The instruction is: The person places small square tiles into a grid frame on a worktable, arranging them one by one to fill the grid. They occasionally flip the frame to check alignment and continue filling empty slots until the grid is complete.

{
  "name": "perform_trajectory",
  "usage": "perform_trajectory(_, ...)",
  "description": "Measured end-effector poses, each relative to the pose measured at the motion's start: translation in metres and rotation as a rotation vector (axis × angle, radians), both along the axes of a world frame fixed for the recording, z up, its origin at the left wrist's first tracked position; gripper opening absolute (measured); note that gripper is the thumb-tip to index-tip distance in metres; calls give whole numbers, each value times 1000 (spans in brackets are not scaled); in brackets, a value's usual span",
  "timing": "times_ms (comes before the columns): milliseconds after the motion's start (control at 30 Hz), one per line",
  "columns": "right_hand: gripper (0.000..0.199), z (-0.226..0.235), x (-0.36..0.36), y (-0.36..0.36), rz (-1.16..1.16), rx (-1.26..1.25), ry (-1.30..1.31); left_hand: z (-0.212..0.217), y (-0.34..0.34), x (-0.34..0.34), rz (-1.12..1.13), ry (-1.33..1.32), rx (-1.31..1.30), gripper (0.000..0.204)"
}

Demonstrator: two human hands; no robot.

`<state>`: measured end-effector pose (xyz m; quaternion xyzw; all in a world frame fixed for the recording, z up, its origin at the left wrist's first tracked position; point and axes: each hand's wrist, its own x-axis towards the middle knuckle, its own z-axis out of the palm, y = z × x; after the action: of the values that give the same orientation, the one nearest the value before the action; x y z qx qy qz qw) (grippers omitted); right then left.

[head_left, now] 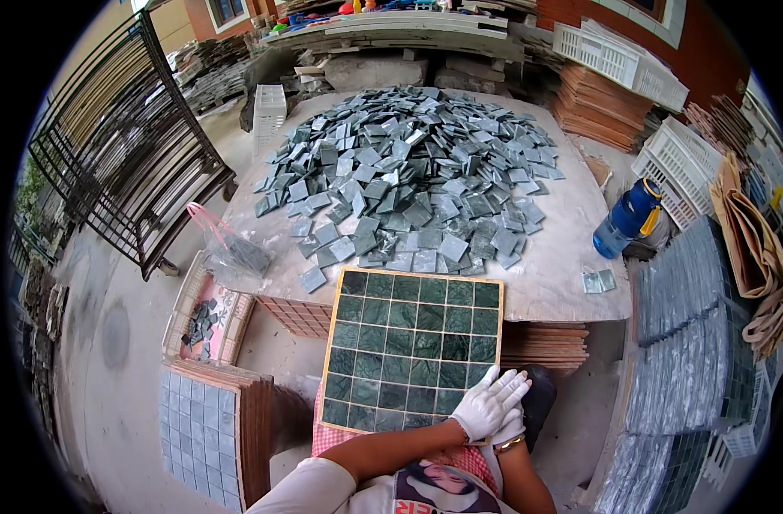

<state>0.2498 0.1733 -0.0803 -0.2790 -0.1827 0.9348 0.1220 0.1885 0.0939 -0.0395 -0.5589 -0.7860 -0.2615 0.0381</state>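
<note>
A square tray with a thin wooden rim (pixel 326 360) leans between the table's front edge and my lap, filled with dark green stone tiles (pixel 399 315) in a grid. Both my hands wear white gloves at its lower right corner. My left hand (pixel 484 409) reaches across my body, fingers stretched out, overlapping the other hand. Beneath it is my right hand (pixel 510 426), a bracelet at its wrist; its fingers are mostly hidden. Beyond the tray, loose grey-green square tiles (pixel 408 171) lie heaped on the table (pixel 571 257).
A blue bottle (pixel 618 218) and a loose tile pair (pixel 599 281) sit at the table's right. Stacked tile sheets (pixel 678 360) stand right, more boards (pixel 254 437) left. A plastic bag (pixel 237 255) tops a crate (pixel 179 321). A metal rack (pixel 138 146) stands far left.
</note>
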Motion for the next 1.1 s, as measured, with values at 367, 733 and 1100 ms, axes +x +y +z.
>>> perform_trajectory(367,82,3,16,6,299,154,67,16,-222,-41,745,49,-383,73)
perform_trajectory(733,78,-10,12,15,265,67,50,11,-151,-14,151,110,-224,75)
perform_trajectory(1100,76,0,21,12,255,230,102,1,-22,39,-445,-131,74,70)
